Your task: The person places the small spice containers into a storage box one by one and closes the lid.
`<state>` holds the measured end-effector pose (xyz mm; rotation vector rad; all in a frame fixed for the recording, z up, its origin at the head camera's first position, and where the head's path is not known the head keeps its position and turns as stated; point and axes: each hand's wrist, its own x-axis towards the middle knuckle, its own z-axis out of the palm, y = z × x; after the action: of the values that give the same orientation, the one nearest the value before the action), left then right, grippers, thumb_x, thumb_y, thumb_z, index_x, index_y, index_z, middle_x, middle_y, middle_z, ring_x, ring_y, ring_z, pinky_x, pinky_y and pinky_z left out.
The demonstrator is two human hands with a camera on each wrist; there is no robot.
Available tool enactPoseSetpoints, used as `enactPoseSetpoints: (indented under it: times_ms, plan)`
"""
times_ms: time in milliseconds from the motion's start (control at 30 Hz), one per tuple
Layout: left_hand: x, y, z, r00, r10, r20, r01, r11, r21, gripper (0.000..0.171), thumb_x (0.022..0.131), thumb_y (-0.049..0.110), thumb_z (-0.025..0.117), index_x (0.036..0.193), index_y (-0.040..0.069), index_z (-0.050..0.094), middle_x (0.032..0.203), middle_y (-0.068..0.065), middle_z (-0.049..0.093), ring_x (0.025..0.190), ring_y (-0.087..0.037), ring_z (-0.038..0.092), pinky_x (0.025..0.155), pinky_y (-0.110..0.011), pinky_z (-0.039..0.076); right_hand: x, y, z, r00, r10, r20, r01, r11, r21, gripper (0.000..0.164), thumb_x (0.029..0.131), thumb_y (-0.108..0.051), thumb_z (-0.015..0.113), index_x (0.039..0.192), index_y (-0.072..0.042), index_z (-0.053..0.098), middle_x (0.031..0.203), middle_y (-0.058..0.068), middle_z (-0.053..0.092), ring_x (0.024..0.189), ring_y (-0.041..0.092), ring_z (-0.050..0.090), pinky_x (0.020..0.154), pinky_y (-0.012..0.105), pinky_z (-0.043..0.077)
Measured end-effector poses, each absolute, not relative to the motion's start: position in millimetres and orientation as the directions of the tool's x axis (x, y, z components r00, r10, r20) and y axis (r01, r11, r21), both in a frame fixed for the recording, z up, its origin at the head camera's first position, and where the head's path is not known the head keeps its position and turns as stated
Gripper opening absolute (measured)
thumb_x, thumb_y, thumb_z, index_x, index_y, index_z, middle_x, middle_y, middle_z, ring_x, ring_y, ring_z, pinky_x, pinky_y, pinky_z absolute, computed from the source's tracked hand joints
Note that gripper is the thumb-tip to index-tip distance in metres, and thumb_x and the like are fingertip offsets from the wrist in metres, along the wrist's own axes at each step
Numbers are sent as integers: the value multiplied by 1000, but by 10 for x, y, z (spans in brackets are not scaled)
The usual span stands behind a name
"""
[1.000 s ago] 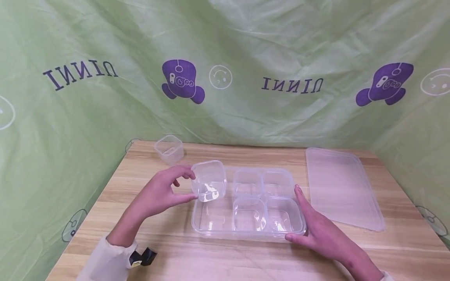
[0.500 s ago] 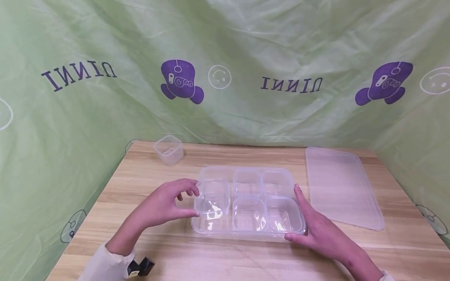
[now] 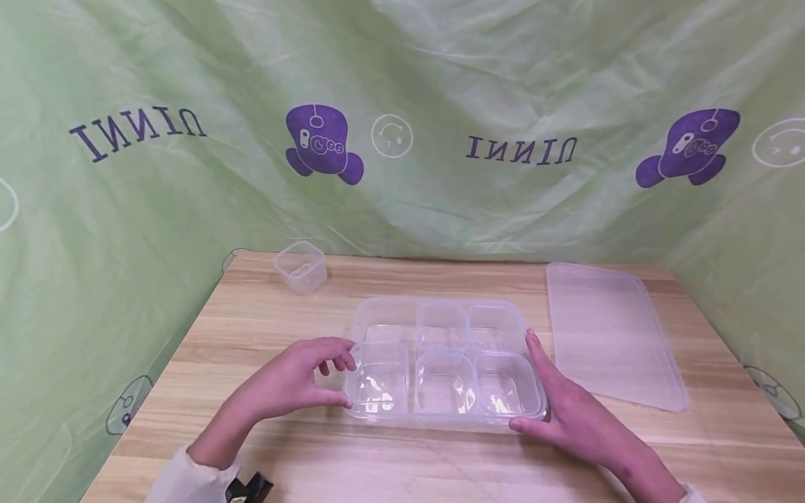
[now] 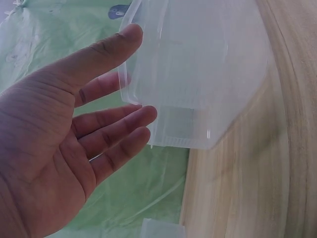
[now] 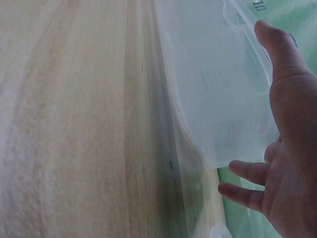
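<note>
A large clear plastic box [image 3: 440,420] lies across the middle of the table. Several clear square cups [image 3: 443,325] fill its right part. My left hand [image 3: 302,377] holds another small clear cup [image 3: 380,381] at its left side, over the box's front left part. In the left wrist view that cup's rim [image 4: 124,87] shows between thumb and index finger, higher than the box's rim. The other left fingers are loosely spread. My right hand [image 3: 569,409] rests along the box's right end, thumb at the front corner, fingers extended along the side.
One more clear cup [image 3: 303,274] stands at the table's back left. To the right lies a flat frosted lid [image 3: 616,335]. Green printed cloth [image 3: 428,209] hangs behind and on both sides of the wooden table [image 3: 377,468].
My left hand has carried the cup down and toward the front, from above the box's back left to its front left. My right hand has stayed at the box's right end.
</note>
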<state>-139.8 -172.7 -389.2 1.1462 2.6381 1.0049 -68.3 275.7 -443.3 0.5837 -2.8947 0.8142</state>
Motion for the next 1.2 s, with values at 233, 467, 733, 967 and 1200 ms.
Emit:
enactPoseSetpoints:
  times_ms: [233, 467, 733, 967, 1200]
  plan:
    - [-1388, -1729, -3909, -705, 687, 174, 626, 488, 609, 40, 79, 35, 91, 108, 16, 71, 118, -4, 69, 92, -17, 66, 80, -30, 55, -680, 2749, -4428, -926, -335, 172, -376, 791, -483, 124, 84, -58, 80, 166, -17, -2, 170, 9, 15, 142, 34, 41, 106, 7, 14]
    - [-1392, -1721, -3900, -693, 704, 155, 631, 488, 603, 46, 81, 36, 89, 114, 10, 71, 113, 6, 69, 95, -15, 65, 82, -29, 55, -677, 2745, -4417, -928, -332, 166, -371, 799, -474, 124, 84, -62, 78, 166, -17, -2, 170, 9, 17, 141, 35, 43, 107, 10, 17]
    - [-1369, -1727, -3894, -682, 720, 130, 639, 500, 585, 42, 83, 40, 86, 112, 14, 72, 125, -4, 68, 98, -16, 66, 84, -30, 55, -671, 2745, -4418, -930, -329, 165, -368, 804, -468, 124, 83, -63, 78, 166, -18, -2, 170, 9, 17, 141, 34, 43, 110, 19, 26]
    - [-1359, -1748, -3904, -687, 719, 106, 627, 513, 586, 39, 84, 39, 86, 113, 18, 71, 140, -9, 61, 99, -18, 67, 86, -33, 55, -667, 2741, -4418, -928, -333, 165, -371, 794, -482, 123, 84, -61, 78, 166, -17, -2, 170, 10, 16, 142, 35, 42, 107, 10, 17]
    - [-1362, -1798, -3945, -676, 721, 151, 646, 483, 591, 48, 84, 39, 86, 123, 16, 68, 142, -6, 60, 103, -18, 67, 87, -34, 55, -662, 2744, -4418, -929, -332, 166, -370, 807, -459, 124, 83, -62, 78, 166, -17, -2, 169, 10, 18, 140, 33, 44, 110, 32, 37]
